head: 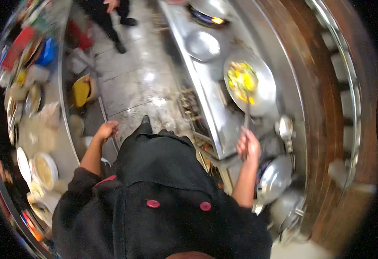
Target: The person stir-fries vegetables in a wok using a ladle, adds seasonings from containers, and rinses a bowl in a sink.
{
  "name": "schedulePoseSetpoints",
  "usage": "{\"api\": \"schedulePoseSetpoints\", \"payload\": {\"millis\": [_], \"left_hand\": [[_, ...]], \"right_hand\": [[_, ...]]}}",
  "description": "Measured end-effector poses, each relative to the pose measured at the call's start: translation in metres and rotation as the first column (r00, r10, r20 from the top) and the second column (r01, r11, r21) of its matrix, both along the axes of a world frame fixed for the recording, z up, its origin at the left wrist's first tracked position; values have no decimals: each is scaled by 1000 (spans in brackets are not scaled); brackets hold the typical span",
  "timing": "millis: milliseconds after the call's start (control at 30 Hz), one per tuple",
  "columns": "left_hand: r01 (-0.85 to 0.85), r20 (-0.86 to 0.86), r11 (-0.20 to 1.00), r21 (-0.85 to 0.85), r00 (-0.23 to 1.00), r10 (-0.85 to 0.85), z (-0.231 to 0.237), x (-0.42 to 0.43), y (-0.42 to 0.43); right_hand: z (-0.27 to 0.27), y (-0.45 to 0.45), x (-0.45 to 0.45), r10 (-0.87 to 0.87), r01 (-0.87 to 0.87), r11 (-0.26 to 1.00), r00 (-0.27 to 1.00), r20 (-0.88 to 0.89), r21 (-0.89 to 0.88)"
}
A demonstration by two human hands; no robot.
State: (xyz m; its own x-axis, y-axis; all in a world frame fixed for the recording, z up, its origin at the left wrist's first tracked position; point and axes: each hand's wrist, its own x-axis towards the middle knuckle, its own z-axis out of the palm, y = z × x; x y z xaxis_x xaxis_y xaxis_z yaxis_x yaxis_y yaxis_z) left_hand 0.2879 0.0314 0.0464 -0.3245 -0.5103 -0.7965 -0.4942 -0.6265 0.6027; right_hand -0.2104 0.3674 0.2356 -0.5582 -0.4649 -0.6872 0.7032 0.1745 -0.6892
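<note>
My right hand (248,144) is closed round the handle of a long metal cooking utensil (247,118). The far end of that utensil reaches into a mix of yellow, green and orange food (241,80) in a large metal wok (266,87) on the stove. What shape the utensil's head has is hidden by the food. My left hand (108,130) hangs over the aisle on the left, its fingers loosely curled, with nothing seen in it. Its fingers are blurred.
Along the left runs a metal counter (66,119) with bowls and containers. Another person (109,22) stands in the aisle ahead. A flame (217,20) shows by a far pan; a round metal pan (202,46) lies nearer. Metal lids or pans (275,177) sit at right.
</note>
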Motion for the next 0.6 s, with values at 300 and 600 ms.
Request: {"api": "schedulePoseSetpoints", "payload": {"millis": [300, 600], "left_hand": [[216, 240, 439, -872, 971, 1, 129, 26, -115], [282, 236, 28, -959, 739, 631, 257, 126, -326]], "right_hand": [[-23, 66, 23, 734, 403, 532, 218, -643, 744], [82, -24, 85, 606, -365, 773, 665, -436, 518]]}}
